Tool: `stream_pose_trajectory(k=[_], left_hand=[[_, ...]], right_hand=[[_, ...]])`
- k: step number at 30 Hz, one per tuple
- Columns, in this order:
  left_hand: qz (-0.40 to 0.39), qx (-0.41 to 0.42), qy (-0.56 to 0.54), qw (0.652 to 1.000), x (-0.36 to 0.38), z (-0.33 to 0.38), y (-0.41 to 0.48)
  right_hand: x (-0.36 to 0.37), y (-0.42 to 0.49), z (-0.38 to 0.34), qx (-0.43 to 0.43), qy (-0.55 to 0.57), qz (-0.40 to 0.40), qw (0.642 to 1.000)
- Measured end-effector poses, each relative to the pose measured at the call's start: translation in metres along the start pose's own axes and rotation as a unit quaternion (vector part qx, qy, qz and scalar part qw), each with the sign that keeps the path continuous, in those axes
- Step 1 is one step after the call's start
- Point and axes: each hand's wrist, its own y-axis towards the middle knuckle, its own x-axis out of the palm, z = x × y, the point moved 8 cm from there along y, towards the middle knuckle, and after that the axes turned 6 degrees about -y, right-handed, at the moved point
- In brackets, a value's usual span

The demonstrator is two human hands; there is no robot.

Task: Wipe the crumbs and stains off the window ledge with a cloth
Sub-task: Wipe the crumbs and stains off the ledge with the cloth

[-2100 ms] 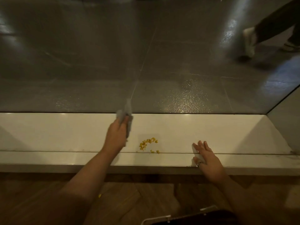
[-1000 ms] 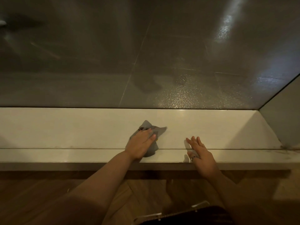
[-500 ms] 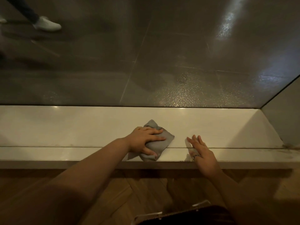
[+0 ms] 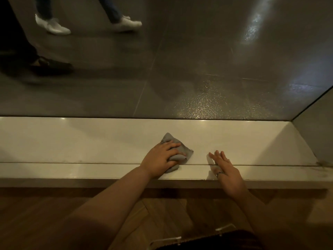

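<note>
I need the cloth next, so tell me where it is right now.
Head view: the grey cloth lies on the white window ledge, near the middle, gripped under the left hand; the flat right hand rests close to its right.

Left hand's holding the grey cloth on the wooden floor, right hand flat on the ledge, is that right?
No. The head view shows the left hand holding the grey cloth on the window ledge, not the floor; the right hand is flat on it.

The left hand [image 4: 159, 159] presses a gray cloth [image 4: 177, 152] on the white window ledge [image 4: 81, 141]. The right hand [image 4: 226, 168] lies flat just beside it. Behind the glass, white shoes [image 4: 54, 26] are on the dark floor [image 4: 198, 60].
</note>
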Motion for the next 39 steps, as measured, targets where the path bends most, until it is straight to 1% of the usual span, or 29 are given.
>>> stream_pose_trajectory(k=[3, 6, 8, 10, 14, 25, 28, 31, 33, 35, 37, 39], left_hand=[[0.02, -0.017, -0.011, 1.0, -0.001, -0.004, 0.006], [0.043, -0.032, -0.082, 0.995, -0.001, -0.006, 0.01], [0.074, -0.048, -0.086, 0.992, -0.005, -0.009, 0.007], [0.089, -0.062, -0.09, 0.99, -0.007, -0.012, 0.003], [0.095, -0.064, -0.068, 0.991, -0.013, -0.017, -0.009], [0.125, -0.02, 0.045, 0.991, -0.046, -0.05, -0.068], [0.129, -0.031, 0.06, 0.989, -0.061, -0.067, -0.088], [0.122, -0.053, 0.073, 0.988, -0.075, -0.084, -0.104], [0.103, -0.084, 0.053, 0.99, -0.083, -0.092, -0.105], [0.062, -0.131, 0.012, 0.989, -0.087, -0.096, -0.099], [0.058, -0.151, -0.047, 0.986, -0.095, -0.09, -0.089], [0.068, -0.148, -0.126, 0.979, -0.104, -0.074, -0.077]], right_hand=[[0.0, 0.001, 0.002, 0.005, 0.008, 0.0, 1.0], [0.001, 0.002, 0.005, 0.01, 0.012, 0.001, 1.0], [0.002, 0.002, 0.005, 0.009, 0.008, 0.0, 1.0], [0.001, 0.002, 0.005, 0.011, 0.006, -0.003, 1.0], [0.0, 0.002, 0.004, 0.014, 0.003, -0.004, 1.0], [-0.002, -0.001, 0.001, 0.022, 0.028, 0.006, 0.999], [-0.002, -0.002, -0.002, 0.024, 0.038, 0.005, 0.999], [-0.001, 0.0, -0.004, 0.035, 0.032, -0.015, 0.999], [0.0, 0.001, -0.008, 0.046, 0.011, -0.034, 0.998], [0.0, 0.002, -0.018, 0.053, -0.009, -0.036, 0.998], [0.001, 0.003, -0.041, 0.03, -0.028, -0.026, 0.999], [0.004, 0.006, -0.072, -0.011, -0.025, -0.026, 0.999]])
